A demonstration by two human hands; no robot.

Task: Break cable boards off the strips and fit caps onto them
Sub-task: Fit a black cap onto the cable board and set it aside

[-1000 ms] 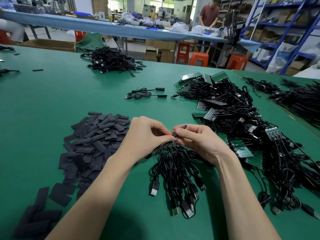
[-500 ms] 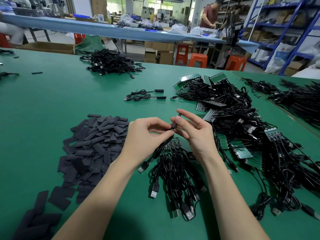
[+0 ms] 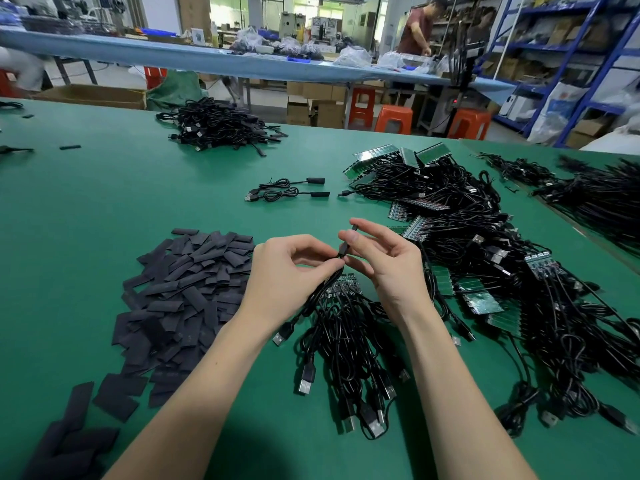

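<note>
My left hand (image 3: 287, 271) pinches a black cable just below its board end, and the cable's USB plug (image 3: 282, 336) hangs under my wrist. My right hand (image 3: 381, 261) pinches a slim black cap (image 3: 348, 242) over that board end, the other fingers spread. Directly beneath my hands lies a strip of boards with its bundle of cables (image 3: 346, 334). A heap of flat black caps (image 3: 187, 289) spreads at the left. More green board strips with tangled cables (image 3: 485, 258) cover the right side.
Two capped cables (image 3: 287, 190) lie in the middle of the green table (image 3: 104, 209). A pile of black cables (image 3: 221, 124) sits at the back, more cables (image 3: 588, 192) at far right. A person stands at a far bench beside orange stools (image 3: 394, 119).
My hands have lifted from the bundle, taking one cable free of it. My right fingers have spread while still pinching the cap on the cable's end.
</note>
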